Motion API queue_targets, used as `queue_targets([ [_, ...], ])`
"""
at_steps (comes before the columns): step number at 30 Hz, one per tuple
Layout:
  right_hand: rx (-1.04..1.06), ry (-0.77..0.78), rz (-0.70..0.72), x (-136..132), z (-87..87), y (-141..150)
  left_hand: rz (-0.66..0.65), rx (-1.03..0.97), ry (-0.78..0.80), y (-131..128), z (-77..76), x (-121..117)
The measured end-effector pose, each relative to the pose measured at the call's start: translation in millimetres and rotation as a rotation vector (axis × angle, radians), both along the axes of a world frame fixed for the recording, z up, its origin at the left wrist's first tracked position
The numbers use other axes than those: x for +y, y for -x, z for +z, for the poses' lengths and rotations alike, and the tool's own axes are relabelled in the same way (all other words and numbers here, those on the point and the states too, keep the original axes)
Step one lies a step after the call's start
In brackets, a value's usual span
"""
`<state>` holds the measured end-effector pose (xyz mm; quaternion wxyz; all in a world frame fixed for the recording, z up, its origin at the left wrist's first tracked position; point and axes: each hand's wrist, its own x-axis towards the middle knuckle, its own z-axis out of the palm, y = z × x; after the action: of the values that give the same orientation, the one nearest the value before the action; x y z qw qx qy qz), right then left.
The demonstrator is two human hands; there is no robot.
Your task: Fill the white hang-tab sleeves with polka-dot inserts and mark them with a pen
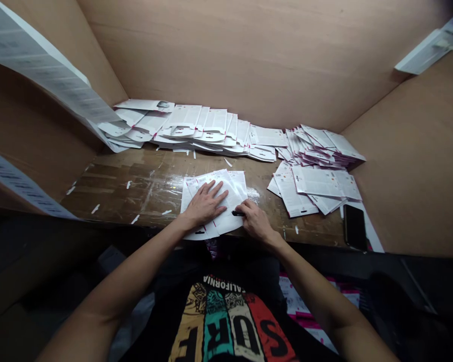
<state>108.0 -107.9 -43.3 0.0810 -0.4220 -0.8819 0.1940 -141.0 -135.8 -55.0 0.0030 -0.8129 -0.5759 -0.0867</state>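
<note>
Your left hand (206,204) lies flat on a loose stack of printed white card sheets (232,193), fingers spread, palm down. Your right hand (255,222) curls narrow, pinching one black pen or marker (237,213) at the stack's right edge; its tip is hidden. The stack sits near the front edge of the scuffed wooden bench (109,198).

Count: two hands, one pen, one stack, one dark smartphone (355,227) off to the right. Beyond: a long row of overlapping sheets (196,125) along the back wall, a tall heap of sheets (324,146) back right, a loose fan of sheets (309,188) before it; too many to count. About eight white paper scraps (95,208) dot the bench.
</note>
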Motion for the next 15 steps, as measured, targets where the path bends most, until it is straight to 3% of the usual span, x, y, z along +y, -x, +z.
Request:
queue_targets([
  [2, 0.011, 0.010, -0.021, 1, 2.2, 1, 0.002, -0.016, -0.002, 0, -1.1, 0],
  [7, 0.172, 0.216, 0.110, 23, 4.6, -7, -0.013, -0.047, 0.002, -1, -2.3, 1],
  [10, 0.255, 0.160, 0.105, 30, 3.4, -8, -0.017, -0.048, -0.001, -1, -2.2, 0],
  [15, -0.068, 0.013, 0.090, 22, 4.0, 9, -0.012, -0.048, 0.008, -1, -0.7, -2],
])
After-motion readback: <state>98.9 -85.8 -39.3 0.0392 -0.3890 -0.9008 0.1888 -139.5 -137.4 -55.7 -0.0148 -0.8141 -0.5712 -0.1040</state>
